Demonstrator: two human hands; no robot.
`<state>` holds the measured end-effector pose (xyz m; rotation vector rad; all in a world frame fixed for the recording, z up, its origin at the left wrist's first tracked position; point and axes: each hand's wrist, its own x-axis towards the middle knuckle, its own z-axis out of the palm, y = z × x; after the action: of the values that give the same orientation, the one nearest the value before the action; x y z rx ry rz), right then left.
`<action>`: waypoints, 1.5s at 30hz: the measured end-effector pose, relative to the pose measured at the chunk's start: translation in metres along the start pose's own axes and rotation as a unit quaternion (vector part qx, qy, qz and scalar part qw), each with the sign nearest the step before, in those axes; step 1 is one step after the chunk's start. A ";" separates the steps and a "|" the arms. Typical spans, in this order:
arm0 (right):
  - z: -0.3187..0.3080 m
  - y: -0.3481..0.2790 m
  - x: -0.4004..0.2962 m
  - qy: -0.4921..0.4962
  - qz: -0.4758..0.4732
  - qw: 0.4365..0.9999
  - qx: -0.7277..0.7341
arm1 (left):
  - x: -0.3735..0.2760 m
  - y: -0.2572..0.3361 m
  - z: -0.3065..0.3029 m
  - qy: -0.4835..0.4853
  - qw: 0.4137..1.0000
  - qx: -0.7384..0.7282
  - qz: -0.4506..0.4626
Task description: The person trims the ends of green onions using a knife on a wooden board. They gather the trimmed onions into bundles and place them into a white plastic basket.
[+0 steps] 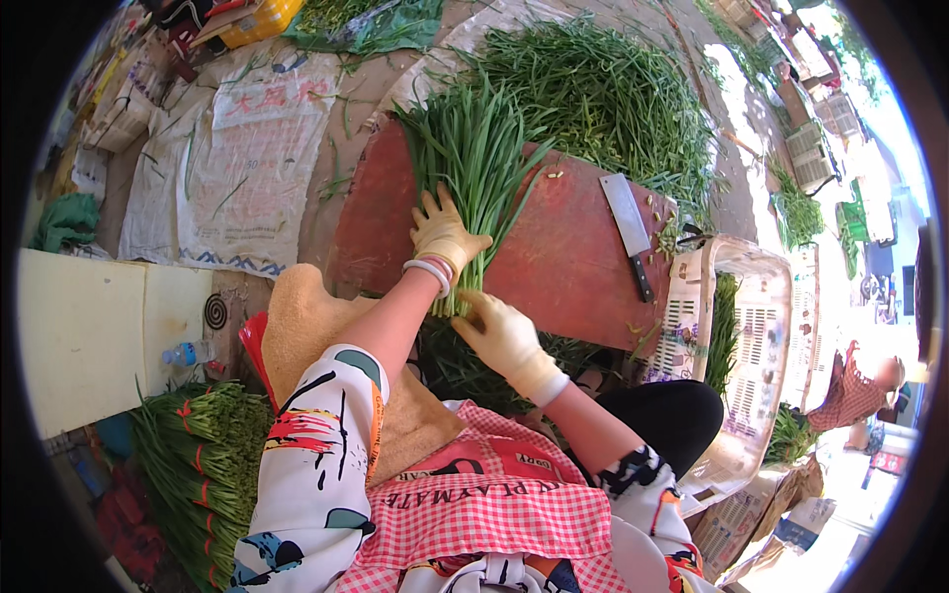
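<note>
A loose bunch of long green leafy stalks, like garlic chives (474,156), lies on a worn red board (549,244), its cut ends towards me. My left hand (445,233), in a pale glove, rests on the bunch with its fingers spread. At the stalk ends is my right hand (500,330), also gloved, its fingers curled near the lowest tips; whether it grips any stalk is unclear. A cleaver (628,222) with a black handle lies on the board's right side, beside small cut stalk pieces (665,237).
Beyond the board lies a large heap of greens (593,104). A white plastic crate (749,370) stands at right, a white woven sack (237,163) at left. Tied bundles (207,474) are stacked lower left, near a plastic bottle (189,353). Another person (852,389) is at far right.
</note>
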<state>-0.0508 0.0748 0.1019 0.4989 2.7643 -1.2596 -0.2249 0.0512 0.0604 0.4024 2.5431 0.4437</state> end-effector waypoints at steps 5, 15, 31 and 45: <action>0.058 0.030 0.009 -0.081 -0.060 0.985 -0.138 | -0.001 -0.001 0.004 0.010 1.000 0.003 0.019; -0.061 0.004 -0.119 -0.094 -0.002 0.986 -0.135 | -0.019 0.017 0.011 0.165 0.962 0.112 0.185; -0.226 0.277 -0.465 0.404 0.478 0.778 0.055 | 0.020 -0.018 0.015 0.325 0.839 0.042 0.435; -0.166 0.459 -0.486 0.152 0.638 0.750 -0.079 | -0.182 0.042 0.061 0.062 0.837 0.110 0.533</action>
<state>0.5665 0.3513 -0.0284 2.1529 1.7338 -0.5450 -0.0351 0.0370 0.1082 1.9529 2.2479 0.5546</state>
